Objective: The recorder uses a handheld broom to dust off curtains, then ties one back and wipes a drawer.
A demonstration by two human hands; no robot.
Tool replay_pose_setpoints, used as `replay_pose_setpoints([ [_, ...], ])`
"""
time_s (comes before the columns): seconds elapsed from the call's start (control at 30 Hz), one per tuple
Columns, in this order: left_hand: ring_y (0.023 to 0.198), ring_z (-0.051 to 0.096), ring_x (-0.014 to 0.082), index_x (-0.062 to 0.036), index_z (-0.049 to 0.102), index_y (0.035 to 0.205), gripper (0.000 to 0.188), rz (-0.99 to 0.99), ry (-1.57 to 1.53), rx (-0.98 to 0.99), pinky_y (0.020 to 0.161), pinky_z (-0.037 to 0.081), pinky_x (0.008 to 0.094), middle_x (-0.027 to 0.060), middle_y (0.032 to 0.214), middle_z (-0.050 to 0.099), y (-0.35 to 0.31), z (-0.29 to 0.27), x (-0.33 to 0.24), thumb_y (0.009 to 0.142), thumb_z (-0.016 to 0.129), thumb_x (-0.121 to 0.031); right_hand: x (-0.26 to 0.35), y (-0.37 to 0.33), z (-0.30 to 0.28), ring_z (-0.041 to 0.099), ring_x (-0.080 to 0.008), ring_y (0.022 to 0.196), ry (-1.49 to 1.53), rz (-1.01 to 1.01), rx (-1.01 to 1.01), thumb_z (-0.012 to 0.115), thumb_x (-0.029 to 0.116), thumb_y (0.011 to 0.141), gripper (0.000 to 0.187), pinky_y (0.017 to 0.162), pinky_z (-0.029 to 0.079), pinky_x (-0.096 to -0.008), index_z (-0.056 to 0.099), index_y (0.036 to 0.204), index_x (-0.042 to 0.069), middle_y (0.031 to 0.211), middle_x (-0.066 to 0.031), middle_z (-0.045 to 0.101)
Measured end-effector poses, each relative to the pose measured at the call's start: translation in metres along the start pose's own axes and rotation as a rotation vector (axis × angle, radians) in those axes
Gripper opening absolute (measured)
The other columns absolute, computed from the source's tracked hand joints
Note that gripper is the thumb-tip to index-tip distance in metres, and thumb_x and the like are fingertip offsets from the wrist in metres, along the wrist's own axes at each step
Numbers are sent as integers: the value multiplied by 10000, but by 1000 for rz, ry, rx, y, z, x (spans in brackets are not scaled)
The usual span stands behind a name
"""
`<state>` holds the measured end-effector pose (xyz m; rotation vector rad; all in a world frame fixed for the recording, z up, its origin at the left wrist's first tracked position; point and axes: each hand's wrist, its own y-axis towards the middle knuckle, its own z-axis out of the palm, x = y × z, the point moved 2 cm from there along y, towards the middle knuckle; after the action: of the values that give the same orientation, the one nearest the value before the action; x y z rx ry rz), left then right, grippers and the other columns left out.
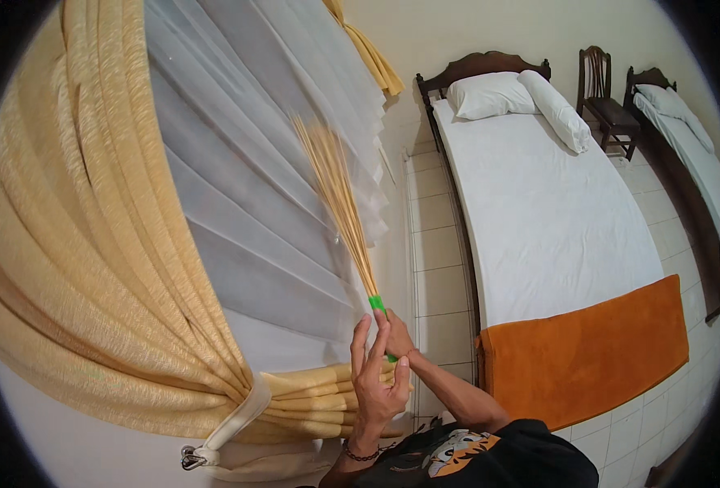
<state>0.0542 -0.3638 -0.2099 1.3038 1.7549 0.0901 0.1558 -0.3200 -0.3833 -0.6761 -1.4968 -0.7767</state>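
A stick broom (345, 215) of thin straw-coloured ribs, bound in green at its grip, slants up and left in front of the sheer white curtain (238, 154). Around its green grip my right hand (399, 335) is closed, partly hidden behind the other hand. My left hand (382, 389) is held up in front of the grip, fingers stretched and apart, with nothing in it. The broom's far tips look blurred. Below my left hand hangs the gathered end of a gold curtain (311, 398).
A pale tieback (246, 411) on a metal hook gathers the gold drape (91, 268) at left. On the right stands a bed (547, 211) with white sheet, pillow, bolster and orange blanket (587, 358). Beyond are a dark chair (608, 106) and a second bed (685, 154).
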Motion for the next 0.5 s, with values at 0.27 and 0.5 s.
replay_pose_setpoints([
  [0.27,1277,390,384,23,486,1295,537,-86,101,-37,1058,319,454,240,1378,399,5,3,17,775,588,-65,-49,-19,-3,505,-197,379,299,458,-76,359,497,972,507,373,418,-352,456,822,22,536,-69,494],
  [0.5,1259,415,388,27,501,1283,530,-106,79,-48,1040,345,444,248,1362,416,8,20,10,768,595,-51,-111,-8,-12,471,-173,375,333,634,239,353,544,956,557,351,415,-331,477,857,10,520,-52,448],
])
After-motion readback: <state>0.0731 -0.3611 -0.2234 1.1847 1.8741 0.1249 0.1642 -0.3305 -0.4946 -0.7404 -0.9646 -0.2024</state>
